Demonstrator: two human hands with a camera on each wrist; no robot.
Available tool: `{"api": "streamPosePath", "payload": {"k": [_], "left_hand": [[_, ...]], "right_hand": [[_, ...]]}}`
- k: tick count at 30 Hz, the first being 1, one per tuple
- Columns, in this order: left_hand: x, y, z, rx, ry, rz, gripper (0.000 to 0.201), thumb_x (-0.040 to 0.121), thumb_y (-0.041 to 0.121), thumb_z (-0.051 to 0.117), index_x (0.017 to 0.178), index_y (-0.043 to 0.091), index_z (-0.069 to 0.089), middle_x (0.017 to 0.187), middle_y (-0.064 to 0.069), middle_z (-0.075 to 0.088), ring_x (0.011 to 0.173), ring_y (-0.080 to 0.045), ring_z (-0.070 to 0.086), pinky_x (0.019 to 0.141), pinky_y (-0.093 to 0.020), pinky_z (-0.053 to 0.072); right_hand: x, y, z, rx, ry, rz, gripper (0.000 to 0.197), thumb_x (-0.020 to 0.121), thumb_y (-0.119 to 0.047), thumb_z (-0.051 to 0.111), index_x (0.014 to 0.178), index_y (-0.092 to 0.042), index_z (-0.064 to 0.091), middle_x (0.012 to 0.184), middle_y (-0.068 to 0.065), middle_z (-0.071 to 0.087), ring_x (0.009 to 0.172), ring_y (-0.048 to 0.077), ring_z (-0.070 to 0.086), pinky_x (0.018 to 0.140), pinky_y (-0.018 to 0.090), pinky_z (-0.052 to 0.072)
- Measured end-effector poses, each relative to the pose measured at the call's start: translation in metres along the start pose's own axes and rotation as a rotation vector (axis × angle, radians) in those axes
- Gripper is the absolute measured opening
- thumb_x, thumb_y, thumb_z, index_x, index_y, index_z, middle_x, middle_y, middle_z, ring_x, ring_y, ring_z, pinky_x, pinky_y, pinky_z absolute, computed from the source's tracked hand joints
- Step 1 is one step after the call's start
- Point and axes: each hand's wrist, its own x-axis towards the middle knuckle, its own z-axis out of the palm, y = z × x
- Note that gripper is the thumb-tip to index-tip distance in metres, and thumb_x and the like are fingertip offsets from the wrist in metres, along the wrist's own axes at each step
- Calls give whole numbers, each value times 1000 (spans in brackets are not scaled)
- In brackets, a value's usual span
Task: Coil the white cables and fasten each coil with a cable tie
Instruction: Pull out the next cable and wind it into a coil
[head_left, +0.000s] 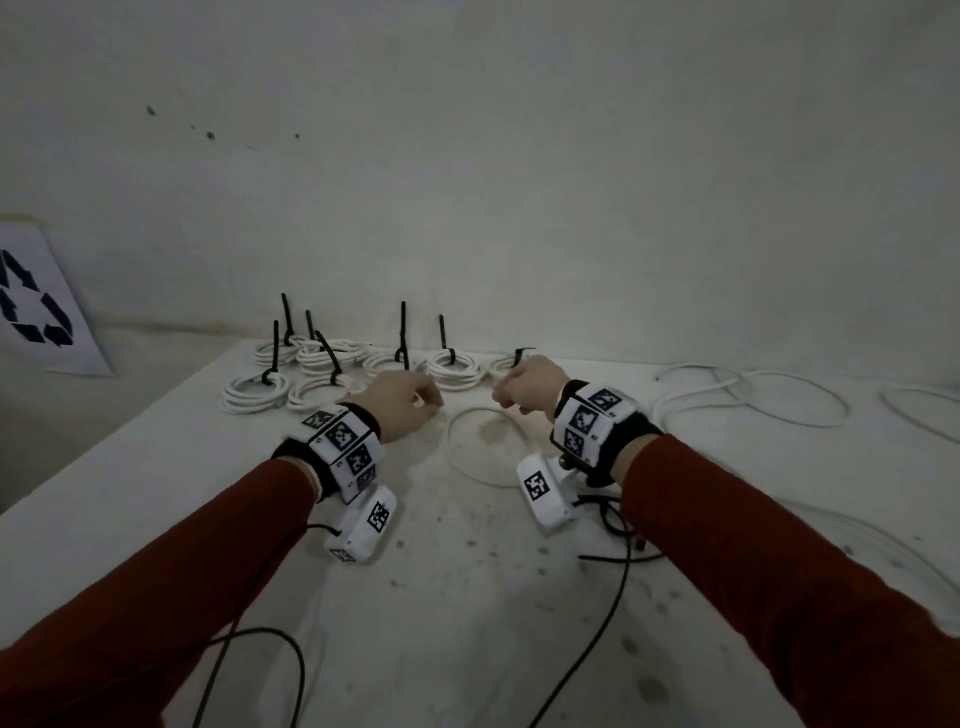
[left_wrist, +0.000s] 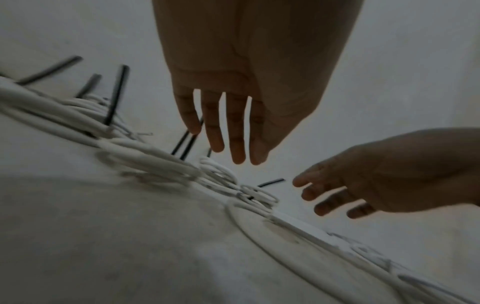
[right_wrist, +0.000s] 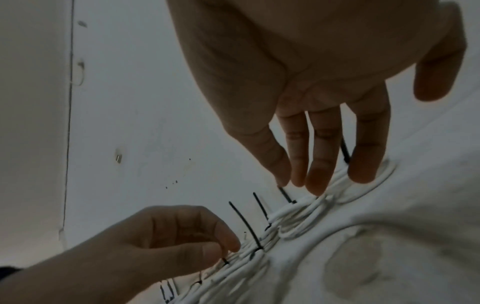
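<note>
Several white coils (head_left: 452, 371) lie in rows at the back of the table, each bound with a black cable tie (head_left: 402, 332) whose tail sticks up. In front of them a loose white cable loop (head_left: 450, 444) lies flat on the table between my hands. My left hand (head_left: 410, 402) hovers just left of the loop with nothing in its fingers (left_wrist: 233, 144). My right hand (head_left: 524, 384) hangs over the rightmost tied coil (head_left: 506, 366). Its fingers (right_wrist: 315, 181) point down, reach the coil and hold nothing.
More loose white cable (head_left: 748, 395) sprawls over the right side of the white table (head_left: 156, 493). Thin black wires (head_left: 618, 571) run from my wrist cameras across the front. A sheet with a recycling symbol (head_left: 36, 301) leans on the wall at left.
</note>
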Motion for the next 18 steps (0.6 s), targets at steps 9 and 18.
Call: {"api": "streamPosePath", "payload": {"k": [9,18], "left_hand": [[-6,91,50,199,-453,236,22,78,34,74,95,21,70,93,6,67,82,-10,57,73,-21,43],[-3,98,58,380,-412,185,26,87,21,65,110,9,65,116,-9,64,106,-24,58,85,-27,43]], "right_hand": [[-66,46,-41,-198,-156,-5,30,89,-23,65,106,1,70,87,4,69,93,25,67,90,36,54],[-96,64,-55,-447,-183,-70,29,85,-25,70,107,-6,72,110,10,70,96,23,63,88,33,50]]}}
